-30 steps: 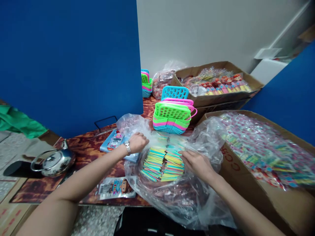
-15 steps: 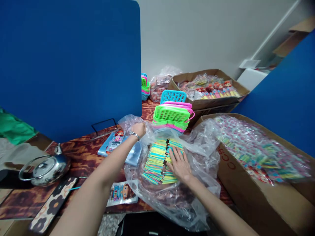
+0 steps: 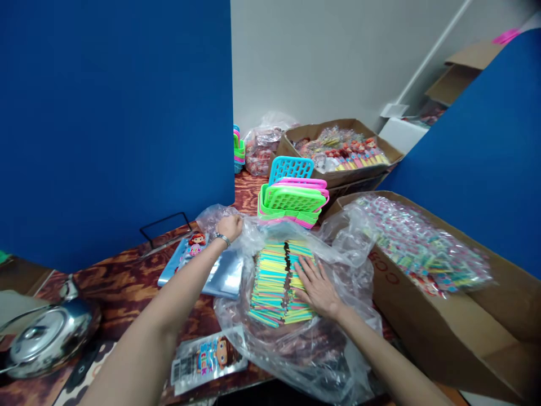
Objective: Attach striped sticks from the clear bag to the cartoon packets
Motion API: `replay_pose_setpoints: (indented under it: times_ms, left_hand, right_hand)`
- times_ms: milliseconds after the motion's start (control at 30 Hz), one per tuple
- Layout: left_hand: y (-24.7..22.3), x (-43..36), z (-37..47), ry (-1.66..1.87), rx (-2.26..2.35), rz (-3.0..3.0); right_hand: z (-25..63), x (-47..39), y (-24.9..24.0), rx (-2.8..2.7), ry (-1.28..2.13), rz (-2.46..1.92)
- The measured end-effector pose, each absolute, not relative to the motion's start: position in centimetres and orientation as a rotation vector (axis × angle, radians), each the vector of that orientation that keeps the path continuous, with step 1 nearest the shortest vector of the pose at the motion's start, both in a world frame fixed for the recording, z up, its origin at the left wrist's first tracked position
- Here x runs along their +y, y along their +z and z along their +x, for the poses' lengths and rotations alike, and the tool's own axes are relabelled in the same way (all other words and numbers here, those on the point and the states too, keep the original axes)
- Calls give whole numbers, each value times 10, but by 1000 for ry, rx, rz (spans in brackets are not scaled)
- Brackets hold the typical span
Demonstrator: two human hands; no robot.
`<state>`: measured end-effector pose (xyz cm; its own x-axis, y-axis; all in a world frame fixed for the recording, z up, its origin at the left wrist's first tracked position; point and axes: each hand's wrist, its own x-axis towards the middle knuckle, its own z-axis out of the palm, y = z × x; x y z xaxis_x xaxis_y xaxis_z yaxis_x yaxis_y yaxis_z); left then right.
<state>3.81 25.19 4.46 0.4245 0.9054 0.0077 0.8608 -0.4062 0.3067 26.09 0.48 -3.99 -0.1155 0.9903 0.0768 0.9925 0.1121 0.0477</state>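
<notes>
The left hand (image 3: 229, 226), closed at the clear plastic bag (image 3: 338, 254), seems to pin its mouth back; the right hand (image 3: 318, 286), open, lies on the thin multicoloured sticks (image 3: 270, 282) inside — perhaps keeping them level above the red-brown wood-grain counter (image 3: 122, 270)

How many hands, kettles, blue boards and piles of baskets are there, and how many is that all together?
Hands: 2, the left hand and the right hand
Kettles: 1, the shiny kettle
Blue boards: 2, the left board and the right board
Basket piles: 2, the near pile and the far pile
Total: 7
</notes>
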Motion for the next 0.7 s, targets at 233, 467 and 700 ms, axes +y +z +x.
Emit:
replay_pose_setpoints:
  times_ms: [233, 467, 700]
  left_hand:
    - [52, 262, 38, 321, 1555, 2400]
    - [62, 255, 40, 410, 1639, 2342]
    - [72, 243, 40, 438, 1740, 2290]
  right_hand:
    - [258, 5, -32, -2284, -102, -2119]
    - [246, 50, -11, -2181, 106, -2251]
    - [252, 74, -12, -2173, 163, -2260]
